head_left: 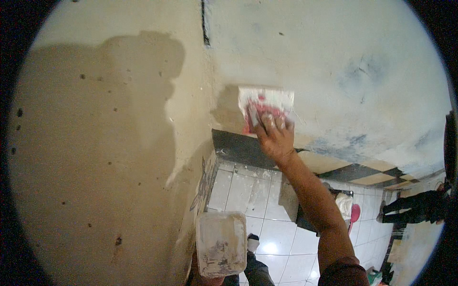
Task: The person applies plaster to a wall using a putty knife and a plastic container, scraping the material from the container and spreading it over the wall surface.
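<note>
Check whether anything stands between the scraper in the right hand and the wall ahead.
Nothing visible does. The right hand holds the scraper up at the wall, though contact is unclear; the tray is lower, out of the way.

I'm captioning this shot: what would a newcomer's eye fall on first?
First comes the bare right hand, gripping a flat, rectangular, red-and-white tool at the pale, blotched wall, right of the corner. Next is the stained, off-white rectangular tray at bottom centre, over the mostly hidden left hand. Then a large brown shadow spreads across the beige wall at left.
</note>
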{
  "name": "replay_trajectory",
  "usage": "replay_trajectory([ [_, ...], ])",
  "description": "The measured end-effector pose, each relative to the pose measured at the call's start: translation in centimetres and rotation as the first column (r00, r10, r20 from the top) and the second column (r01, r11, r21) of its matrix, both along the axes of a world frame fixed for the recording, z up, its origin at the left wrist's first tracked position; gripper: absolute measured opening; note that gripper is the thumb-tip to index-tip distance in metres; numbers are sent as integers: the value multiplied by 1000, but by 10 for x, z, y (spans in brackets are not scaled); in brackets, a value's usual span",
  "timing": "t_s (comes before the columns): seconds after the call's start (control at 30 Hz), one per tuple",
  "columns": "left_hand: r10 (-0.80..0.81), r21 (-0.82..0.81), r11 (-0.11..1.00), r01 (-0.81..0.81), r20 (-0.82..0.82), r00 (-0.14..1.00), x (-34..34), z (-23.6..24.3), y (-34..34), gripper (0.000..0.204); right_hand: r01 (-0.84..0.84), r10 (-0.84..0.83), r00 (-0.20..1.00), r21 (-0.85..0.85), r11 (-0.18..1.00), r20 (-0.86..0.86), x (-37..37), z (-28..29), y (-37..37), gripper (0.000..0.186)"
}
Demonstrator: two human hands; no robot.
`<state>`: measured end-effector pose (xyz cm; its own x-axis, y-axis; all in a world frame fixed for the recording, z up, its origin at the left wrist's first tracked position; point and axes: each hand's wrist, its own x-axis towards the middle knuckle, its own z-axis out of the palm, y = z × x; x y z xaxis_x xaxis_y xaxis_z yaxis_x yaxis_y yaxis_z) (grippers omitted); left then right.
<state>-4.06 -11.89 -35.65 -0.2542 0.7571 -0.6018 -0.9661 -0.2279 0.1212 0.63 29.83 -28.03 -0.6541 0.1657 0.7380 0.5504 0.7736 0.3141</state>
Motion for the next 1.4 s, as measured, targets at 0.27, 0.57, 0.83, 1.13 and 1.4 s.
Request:
replay_trajectory([
  [0.27, -14, 16, 1000, 15, -17, 1000, 7, -3, 0, 62, 99, -87, 966, -38, 994, 242, 54, -31, -3, 41],
  [0.57, -8, 32, 999, 8, -20, 1000, 9, 4, -1, 62, 110, -120, 973, -59, 992, -196, -23, 150, -34, 24],
  [0.83, -15, 41, 999, 15, -6, 1000, 10, 3, -3, 62, 28, -28, 999, -53, 998, -15, -35, -31, 14, 40],
  [1.13, 41, 10, 999, -41, -19, 999, 10, 5, -16, 61, -65, 72, 961, 34, 997, -267, -78, 109, -22, 28],
  [1.4, 8, 7, 1000, -8, -3, 1000, 12, 7, -9, 61, -88, 89, 996, 18, 996, -17, -67, -9, 23, 45],
])
